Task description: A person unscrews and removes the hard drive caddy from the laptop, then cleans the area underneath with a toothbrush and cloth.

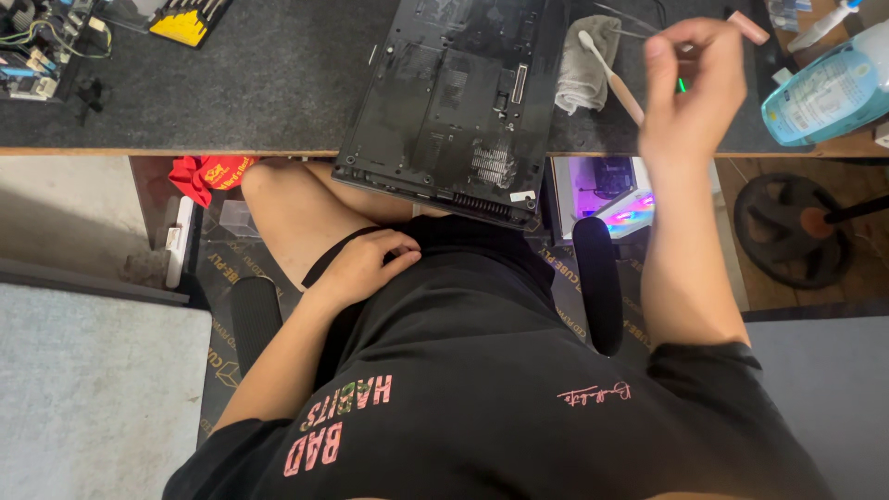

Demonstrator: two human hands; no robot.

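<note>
My right hand [690,88] is raised over the desk, its fingers pinched on a thin tool with a pinkish end [746,27]. Just left of it a pale toothbrush [611,74] lies across a folded grey cloth [579,69]. A black laptop [454,102] lies bottom-up on the dark desk mat [269,83], its near edge overhanging the desk above my lap. My left hand [366,264] rests on my thigh at the hem of my black shorts, fingers curled, holding nothing.
A light blue plastic bottle [824,93] lies at the desk's right end. A yellow screwdriver set [185,20] and a circuit board [37,46] sit at the far left. Below the desk are a lit computer case [611,194], a red cloth [213,171], chair armrests [597,278] and a weight plate [796,227].
</note>
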